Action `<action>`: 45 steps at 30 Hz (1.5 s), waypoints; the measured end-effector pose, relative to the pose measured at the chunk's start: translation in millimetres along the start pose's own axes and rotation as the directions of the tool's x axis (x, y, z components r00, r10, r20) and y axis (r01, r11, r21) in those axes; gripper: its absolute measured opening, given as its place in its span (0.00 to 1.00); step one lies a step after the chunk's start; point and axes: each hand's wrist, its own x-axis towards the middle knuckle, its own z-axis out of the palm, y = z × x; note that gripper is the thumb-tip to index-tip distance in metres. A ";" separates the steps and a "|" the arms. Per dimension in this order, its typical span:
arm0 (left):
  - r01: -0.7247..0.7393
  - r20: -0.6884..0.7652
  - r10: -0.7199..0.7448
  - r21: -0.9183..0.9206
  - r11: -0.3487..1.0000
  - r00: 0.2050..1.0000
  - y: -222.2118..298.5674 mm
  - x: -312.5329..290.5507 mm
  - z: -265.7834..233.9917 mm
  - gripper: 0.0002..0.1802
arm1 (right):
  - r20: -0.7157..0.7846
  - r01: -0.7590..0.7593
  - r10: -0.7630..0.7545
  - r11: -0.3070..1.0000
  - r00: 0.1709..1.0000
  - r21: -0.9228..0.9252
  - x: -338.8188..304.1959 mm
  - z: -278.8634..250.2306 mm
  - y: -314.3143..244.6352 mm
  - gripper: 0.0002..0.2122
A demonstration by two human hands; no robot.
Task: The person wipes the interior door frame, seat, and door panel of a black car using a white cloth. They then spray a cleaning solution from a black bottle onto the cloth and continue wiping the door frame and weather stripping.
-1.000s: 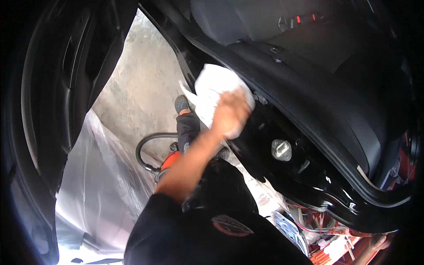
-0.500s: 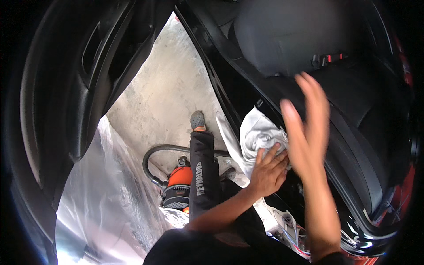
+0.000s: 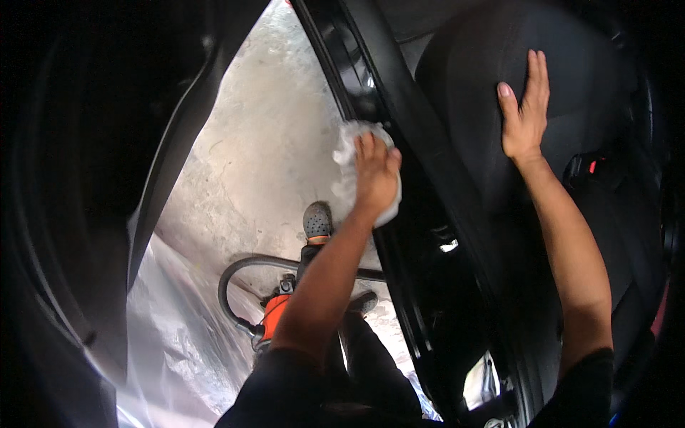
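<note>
Left hand (image 3: pixel 378 178) presses a white cloth (image 3: pixel 344 155) on the car's black door sill (image 3: pixel 435 278).
The palm faces down over the cloth at the sill's outer edge; whether the fingers clasp it, I cannot tell. Wiping the sill seems the step in hand; a further stroke would call for even pressure along that edge. The right hand (image 3: pixel 526 123), spread and holding nothing, appears braced against the black car seat (image 3: pixel 467 85). Outside the sill, an orange vacuum cleaner (image 3: pixel 274 314) stands on the concrete floor (image 3: pixel 246 157).
</note>
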 end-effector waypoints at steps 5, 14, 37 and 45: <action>-0.277 -0.232 0.431 0.492 0.825 0.872 -40.6 173.7 -24.3 0.20 | -0.037 0.023 -0.020 0.997 0.999 0.069 4.7 8.3 10.5 0.35; -0.262 -0.045 0.281 0.247 0.933 0.959 -15.0 121.0 -2.8 0.28 | -0.025 -0.070 0.072 0.996 0.997 0.060 8.9 0.9 21.8 0.39; -0.236 -0.473 0.408 0.382 0.894 0.781 -15.0 426.7 -116.8 0.20 | -0.026 -0.062 0.067 0.982 0.997 0.179 -4.5 -7.6 52.5 0.36; -0.103 -0.671 -0.019 -0.141 0.985 0.741 4.2 495.8 -153.1 0.35 | -0.014 -0.041 0.045 0.982 0.999 0.185 -6.9 -6.9 52.5 0.36</action>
